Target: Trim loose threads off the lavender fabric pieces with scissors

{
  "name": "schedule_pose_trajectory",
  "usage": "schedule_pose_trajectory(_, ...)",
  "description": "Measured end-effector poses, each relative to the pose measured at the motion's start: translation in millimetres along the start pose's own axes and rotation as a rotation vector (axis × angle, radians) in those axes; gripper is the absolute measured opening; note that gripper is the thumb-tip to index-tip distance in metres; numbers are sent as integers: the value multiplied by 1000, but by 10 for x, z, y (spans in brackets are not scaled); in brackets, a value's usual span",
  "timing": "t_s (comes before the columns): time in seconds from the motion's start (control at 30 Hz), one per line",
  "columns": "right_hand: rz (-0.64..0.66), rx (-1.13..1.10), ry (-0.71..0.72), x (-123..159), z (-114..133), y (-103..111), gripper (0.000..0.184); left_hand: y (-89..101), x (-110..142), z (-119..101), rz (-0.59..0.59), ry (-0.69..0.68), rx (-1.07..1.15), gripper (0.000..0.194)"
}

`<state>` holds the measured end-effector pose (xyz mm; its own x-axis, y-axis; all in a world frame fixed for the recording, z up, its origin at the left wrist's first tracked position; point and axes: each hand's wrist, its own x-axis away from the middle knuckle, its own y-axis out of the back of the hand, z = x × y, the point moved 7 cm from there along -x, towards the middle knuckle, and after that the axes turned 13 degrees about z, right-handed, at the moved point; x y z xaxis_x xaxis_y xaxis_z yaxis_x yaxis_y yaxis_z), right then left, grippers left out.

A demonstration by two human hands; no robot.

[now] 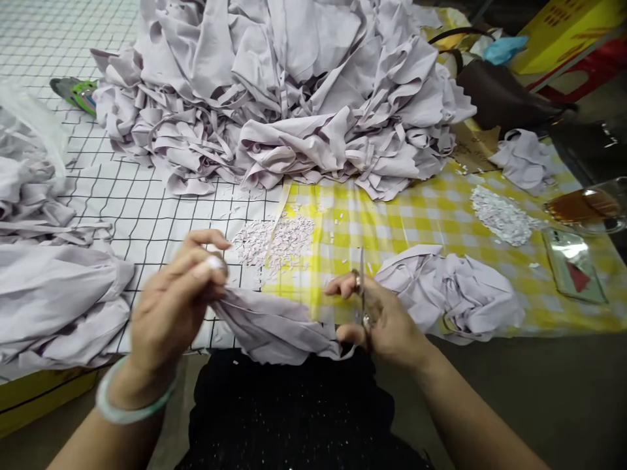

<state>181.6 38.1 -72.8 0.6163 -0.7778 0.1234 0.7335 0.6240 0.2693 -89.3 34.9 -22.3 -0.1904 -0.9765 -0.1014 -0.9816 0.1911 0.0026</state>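
Note:
My left hand (172, 307) pinches one end of a pale lilac fabric piece (274, 329), which stretches across my lap toward my right hand (379, 320). The right hand grips small scissors (362, 287), blades pointing up and away, and also touches the other end of the fabric. A pale green bangle (128, 406) circles my left wrist. Just beyond the hands lies a little heap of small white trimmings (274, 240) on the table.
A big pile of lilac fabric pieces (289, 91) fills the far table. More fabric lies left (53, 300) and right (450, 290). Another heap of trimmings (502, 215), a phone (573, 264), a glass dish (588, 207) and a dark bag (499, 94) sit at right.

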Motion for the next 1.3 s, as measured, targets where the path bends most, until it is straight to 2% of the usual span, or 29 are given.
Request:
schedule_pose_trajectory(0.07, 91, 178, 74, 31, 8, -231, 47, 440, 94, 17, -160, 1, -110, 21)
schedule_pose_trajectory(0.13, 118, 349, 165, 40, 0, -437, 37, 801, 155, 113, -265, 73, -399, 23)
schedule_pose_trajectory(0.2, 98, 455, 214, 15, -37, -562, 26, 1032, 232, 231, -344, 172, -681, 21)
schedule_pose_trajectory(0.23, 85, 487, 218, -8, -62, -591, 22, 1080, 297, 258, -388, 191, -800, 20)
schedule_pose_trajectory(0.27, 75, 507, 213, -33, -83, -605, 20, 1068, 382, 253, -432, 173, -902, 22)
schedule_pose_trajectory(0.33, 65, 528, 192, -78, -103, -610, 18, 850, 576, 197, -449, 62, -1077, 25)
schedule_pose_trajectory(0.4, 39, 537, 170, -105, -74, -629, 16, 473, 724, 225, -276, -9, -1148, 23)
schedule_pose_trajectory(0.47, 23, 513, 178, -131, 10, -739, 15, 163, 810, 339, -63, 17, -1061, 22)
schedule_pose_trajectory(0.5, 38, 486, 196, -157, 66, -847, 16, 84, 828, 398, 2, 57, -995, 21)
schedule_pose_trajectory(0.57, 112, 412, 224, -258, 179, -1126, 21, 91, 821, 477, 35, 155, -827, 19)
schedule_pose_trajectory(0.67, 230, 182, 124, -551, 272, -1450, 21, 295, 824, 445, -48, 257, -502, 20)
schedule_pose_trajectory(0.77, 250, -261, -58, -916, 355, -1473, 23, 419, 971, 217, -216, 233, -370, 24)
schedule_pose_trajectory(0.83, 240, -511, -84, -1143, 500, -1406, 33, 321, 1077, 139, -205, 243, -336, 26)
schedule_pose_trajectory(0.9, 237, -655, -54, -1333, 677, -1352, 42, 172, 1137, 178, -162, 287, -292, 22)
schedule_pose_trajectory(1.0, 262, -745, -60, -1515, 839, -1404, 47, 90, 1143, 337, -230, 321, -106, 27)
schedule_pose_trajectory(1.07, 298, -760, -90, -1582, 875, -1493, 49, 118, 1109, 430, -291, 290, 155, 28)
schedule_pose_trajectory(1.13, 334, -751, -106, -1630, 886, -1566, 51, 157, 1075, 472, -286, 277, 381, 32)
schedule_pose_trajectory(1.2, 363, -726, -107, -1674, 891, -1598, 51, 188, 1065, 470, -215, 322, 446, 28)
schedule_pose_trajectory(1.3, 399, -697, -95, -1757, 914, -1588, 51, 256, 1085, 446, -132, 365, 373, 18)
